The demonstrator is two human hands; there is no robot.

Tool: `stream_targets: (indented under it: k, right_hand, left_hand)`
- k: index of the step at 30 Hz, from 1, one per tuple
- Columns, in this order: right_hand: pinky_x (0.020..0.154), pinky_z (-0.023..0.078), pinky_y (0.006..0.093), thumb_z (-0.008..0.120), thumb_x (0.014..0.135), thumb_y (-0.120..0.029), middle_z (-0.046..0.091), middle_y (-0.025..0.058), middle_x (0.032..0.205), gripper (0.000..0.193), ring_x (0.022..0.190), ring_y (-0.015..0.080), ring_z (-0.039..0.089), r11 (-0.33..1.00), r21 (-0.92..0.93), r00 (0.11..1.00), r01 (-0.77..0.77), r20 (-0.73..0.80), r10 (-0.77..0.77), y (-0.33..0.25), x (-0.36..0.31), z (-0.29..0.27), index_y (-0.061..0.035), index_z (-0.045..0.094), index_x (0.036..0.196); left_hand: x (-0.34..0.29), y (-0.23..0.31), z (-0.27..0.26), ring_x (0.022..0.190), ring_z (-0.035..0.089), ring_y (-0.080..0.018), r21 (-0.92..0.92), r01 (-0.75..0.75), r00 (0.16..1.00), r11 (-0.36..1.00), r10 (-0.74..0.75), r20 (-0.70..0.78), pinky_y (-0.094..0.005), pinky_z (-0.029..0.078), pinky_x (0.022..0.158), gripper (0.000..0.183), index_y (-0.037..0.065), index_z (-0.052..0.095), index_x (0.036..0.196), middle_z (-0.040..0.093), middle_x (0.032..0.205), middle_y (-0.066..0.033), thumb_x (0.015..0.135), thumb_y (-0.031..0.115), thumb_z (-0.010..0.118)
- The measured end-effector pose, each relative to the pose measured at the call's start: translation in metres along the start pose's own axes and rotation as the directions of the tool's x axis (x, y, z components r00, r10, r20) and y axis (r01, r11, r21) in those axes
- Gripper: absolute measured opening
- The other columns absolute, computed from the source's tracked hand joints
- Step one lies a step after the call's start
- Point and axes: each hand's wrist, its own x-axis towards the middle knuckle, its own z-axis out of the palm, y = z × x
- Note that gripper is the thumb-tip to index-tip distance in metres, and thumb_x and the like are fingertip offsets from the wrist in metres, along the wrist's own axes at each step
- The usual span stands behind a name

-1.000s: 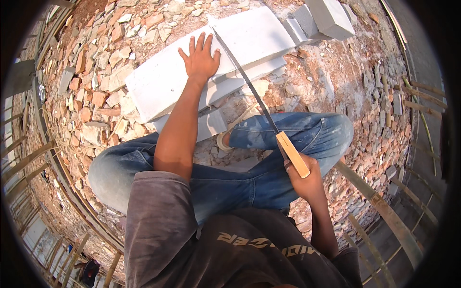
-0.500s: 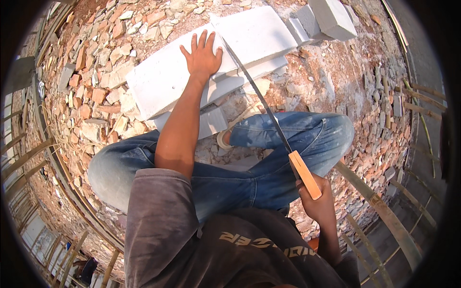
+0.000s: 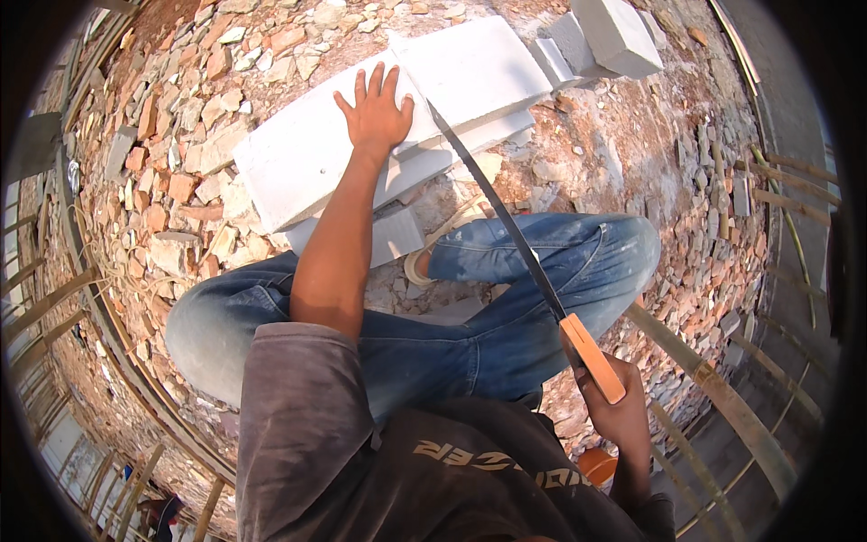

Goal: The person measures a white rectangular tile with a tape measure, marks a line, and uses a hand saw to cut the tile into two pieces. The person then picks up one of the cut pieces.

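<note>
A long white block (image 3: pixel 307 135) lies slantwise in front of me on other pale slabs. My left hand (image 3: pixel 377 116) rests flat on its top with the fingers spread, just left of a cut line across it. In my right hand (image 3: pixel 612 397), low at the right, is the orange handle of a hand saw (image 3: pixel 506 217). The saw's dark blade runs up and left over my bent leg, and its far end meets the block at the cut. How deep the blade sits cannot be made out.
Grey-white block pieces (image 3: pixel 616 38) stand beyond the block's right end. Broken brick and stone rubble (image 3: pixel 181 181) covers the ground around me. Bamboo poles (image 3: pixel 713 388) line the lower right, with more along the left edge. An orange object (image 3: pixel 596 466) lies beside my right forearm.
My right hand has drawn the saw back, down and to the right, so less of the blade lies over the block. My left hand keeps its place on the block.
</note>
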Motion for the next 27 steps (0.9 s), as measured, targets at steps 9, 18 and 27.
stream_targets:
  k: [9,18,27]
  right_hand:
    - [0.052,0.041,0.0323,0.065,0.089,-0.008,0.056,0.0072,0.060,0.015,0.055,0.0112,0.051,0.997,-0.061,0.998,0.039,-0.056,-0.043,-0.007,-0.020,-0.035,0.0048,0.063,0.082]
    - [0.054,0.035,0.0328,0.064,0.094,-0.016,0.050,0.0033,0.060,0.023,0.058,0.0105,0.044,0.905,0.167,0.914,0.391,-0.190,-0.360,-0.031,0.113,0.030,0.0015,0.059,0.080]
    - [0.059,0.043,0.0385,0.066,0.095,-0.018,0.056,0.0100,0.063,0.026,0.060,0.0171,0.052,0.767,0.139,0.769,0.626,-0.269,-0.579,-0.073,0.219,0.084,0.0056,0.062,0.085]
  left_hand:
    - [-0.001,0.006,-0.001,0.154,0.020,-0.0303,-0.046,-0.006,1.000,0.999,0.005,-0.017,-0.0719,0.003,0.118,0.064,0.023,0.041,0.154,0.032,0.164,-0.0025,0.094,0.044,0.050]
    - [-0.030,0.016,-0.015,0.151,0.022,-0.0373,-0.167,-0.014,0.999,0.986,0.007,-0.040,-0.0730,0.009,0.116,0.075,0.009,0.047,0.147,0.036,0.158,-0.0140,0.090,0.055,0.061]
    - [-0.062,0.004,-0.034,0.152,0.020,-0.0412,0.044,-0.107,0.987,0.993,0.101,0.125,-0.0798,0.014,0.111,0.103,0.019,0.035,0.156,0.029,0.164,-0.0057,0.073,0.063,0.077]
